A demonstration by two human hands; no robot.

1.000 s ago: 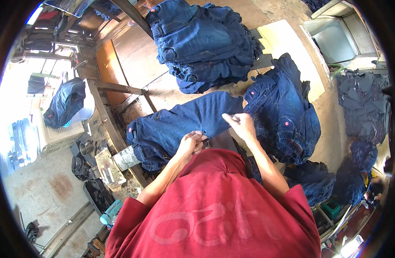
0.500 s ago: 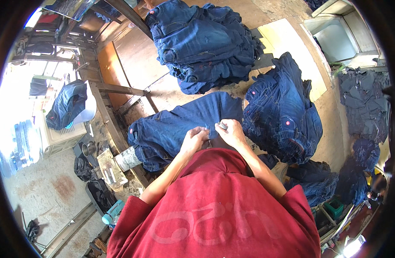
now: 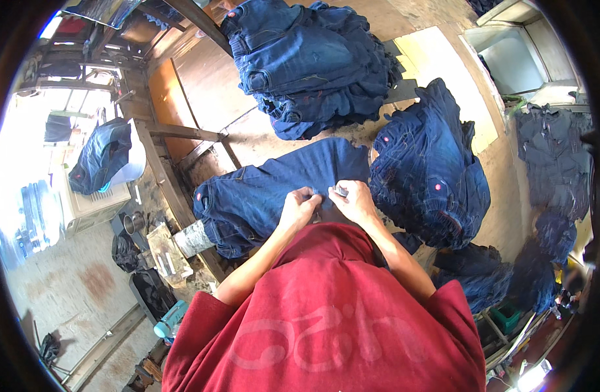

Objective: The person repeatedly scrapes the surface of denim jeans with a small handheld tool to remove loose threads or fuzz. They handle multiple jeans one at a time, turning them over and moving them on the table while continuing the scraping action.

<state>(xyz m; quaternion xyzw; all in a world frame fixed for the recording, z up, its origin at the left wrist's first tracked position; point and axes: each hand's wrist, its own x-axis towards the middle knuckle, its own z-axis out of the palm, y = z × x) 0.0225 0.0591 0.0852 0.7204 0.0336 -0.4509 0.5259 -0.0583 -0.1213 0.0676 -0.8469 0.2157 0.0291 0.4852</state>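
Observation:
A pair of blue jeans (image 3: 274, 179) lies stretched across the work surface right in front of me, its waist end toward the left. Over its near edge my left hand (image 3: 301, 206) is closed in a pinch; what is between the fingertips is too small to make out. Close beside it, my right hand (image 3: 353, 201) grips a small grey tool (image 3: 340, 191), mostly hidden by the fingers. Both hands are a short distance apart, near my red shirt. Just to the right of my right hand, a heap of jeans (image 3: 430, 170) hangs in folds.
A tall stack of jeans (image 3: 306, 59) stands at the far side. Left are a wooden frame post (image 3: 159, 163), a pale roll (image 3: 192, 240) and a bin with jeans (image 3: 102, 157) draped over it. Dark garments (image 3: 554, 157) lie at the far right, more denim (image 3: 473, 277) at the lower right.
My left hand has drawn slightly nearer to my right hand, and its fingers are pinched more clearly. The right hand has barely moved. The jeans lie as before.

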